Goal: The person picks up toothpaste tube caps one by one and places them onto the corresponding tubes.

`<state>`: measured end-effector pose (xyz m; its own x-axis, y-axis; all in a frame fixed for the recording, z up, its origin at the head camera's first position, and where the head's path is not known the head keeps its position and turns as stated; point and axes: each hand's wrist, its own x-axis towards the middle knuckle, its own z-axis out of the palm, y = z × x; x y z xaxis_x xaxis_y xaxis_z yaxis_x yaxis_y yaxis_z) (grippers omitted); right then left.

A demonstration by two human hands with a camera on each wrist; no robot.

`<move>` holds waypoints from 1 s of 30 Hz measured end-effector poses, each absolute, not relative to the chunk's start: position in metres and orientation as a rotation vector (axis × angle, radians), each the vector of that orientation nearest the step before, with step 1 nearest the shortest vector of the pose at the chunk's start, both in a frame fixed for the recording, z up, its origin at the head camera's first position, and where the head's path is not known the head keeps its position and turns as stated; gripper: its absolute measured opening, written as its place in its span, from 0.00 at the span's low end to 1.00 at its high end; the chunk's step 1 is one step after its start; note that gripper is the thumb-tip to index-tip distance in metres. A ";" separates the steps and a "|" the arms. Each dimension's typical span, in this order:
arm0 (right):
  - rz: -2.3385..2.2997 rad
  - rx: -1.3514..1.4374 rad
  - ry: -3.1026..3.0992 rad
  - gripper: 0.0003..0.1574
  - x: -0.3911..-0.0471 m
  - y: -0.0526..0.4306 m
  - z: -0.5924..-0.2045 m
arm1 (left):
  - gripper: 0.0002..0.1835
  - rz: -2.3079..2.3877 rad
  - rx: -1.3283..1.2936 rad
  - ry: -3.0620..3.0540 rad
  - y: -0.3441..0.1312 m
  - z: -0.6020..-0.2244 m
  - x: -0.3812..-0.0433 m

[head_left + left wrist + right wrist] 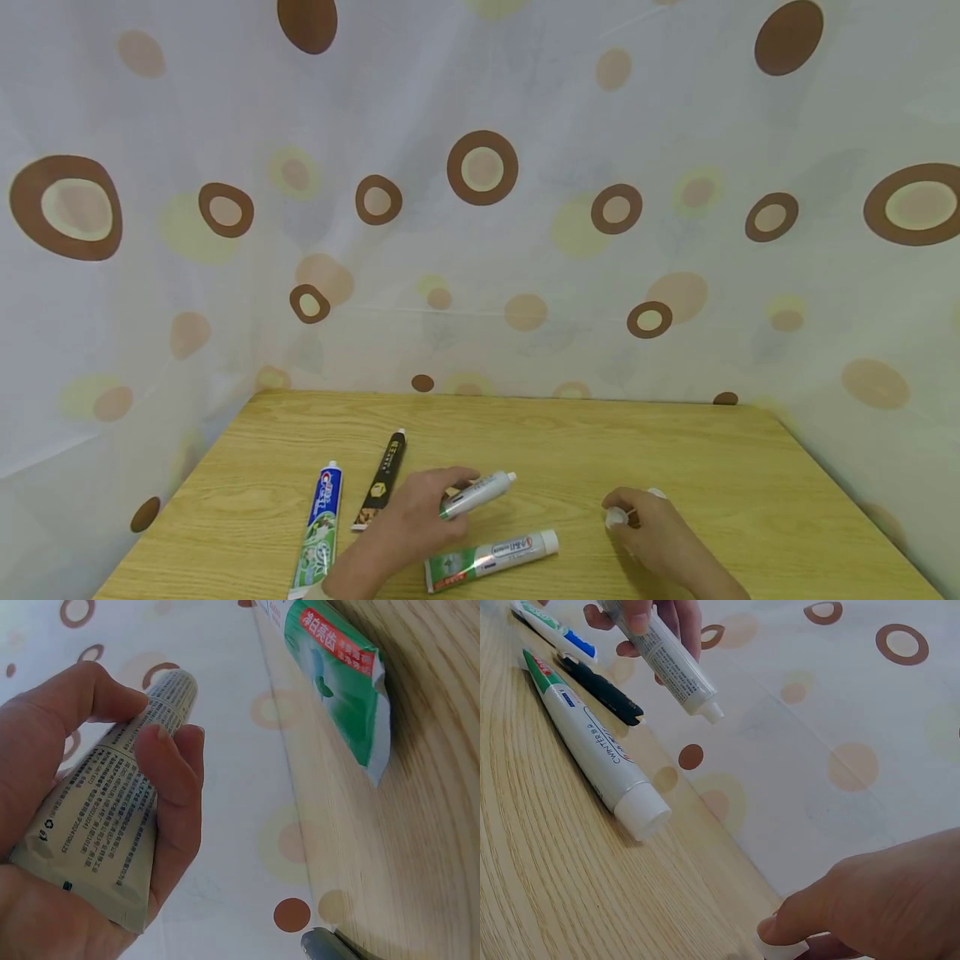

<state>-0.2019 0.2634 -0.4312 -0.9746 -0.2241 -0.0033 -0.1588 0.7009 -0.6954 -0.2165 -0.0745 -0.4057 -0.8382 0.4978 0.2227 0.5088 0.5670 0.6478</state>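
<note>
My left hand (429, 510) grips a silver-white toothpaste tube (478, 493) above the table, its bare white nozzle pointing right. In the left wrist view, fingers and thumb curl round the tube's printed back. My right hand (660, 533) pinches a white cap (617, 517) low over the table on the right; in the right wrist view the fingers partly hide this cap (781, 949). Another small white piece (657, 493) shows just behind that hand, its kind unclear. A green-and-white toothpaste tube (495, 560) with its white cap on lies below the held tube.
On the wood-grain table (570, 433), a black toothpaste tube (382, 479) and a blue-and-green toothpaste tube (318, 525) lie to the left, both with narrow white tips pointing away. A spotted white curtain (525, 250) hangs behind and along both sides.
</note>
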 end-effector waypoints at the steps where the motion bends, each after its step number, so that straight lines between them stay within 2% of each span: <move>1: -1.134 -0.316 2.824 0.16 -0.202 0.263 -0.431 | 0.26 -1.151 -0.891 -2.766 -0.074 -0.405 -0.216; 20: -1.208 -0.204 2.904 0.16 -0.204 0.257 -0.428 | 0.23 -1.006 -0.946 -2.685 -0.074 -0.399 -0.214; 30: -1.275 -0.169 2.928 0.18 -0.203 0.254 -0.423 | 0.20 -1.103 -0.915 -2.604 -0.073 -0.398 -0.212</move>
<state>-0.2026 0.2539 -0.4233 -0.9928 -0.0739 0.0939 -0.1191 0.6769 -0.7264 -0.2118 -0.0728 -0.3982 -0.7975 0.4729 0.3745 0.5981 0.5384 0.5937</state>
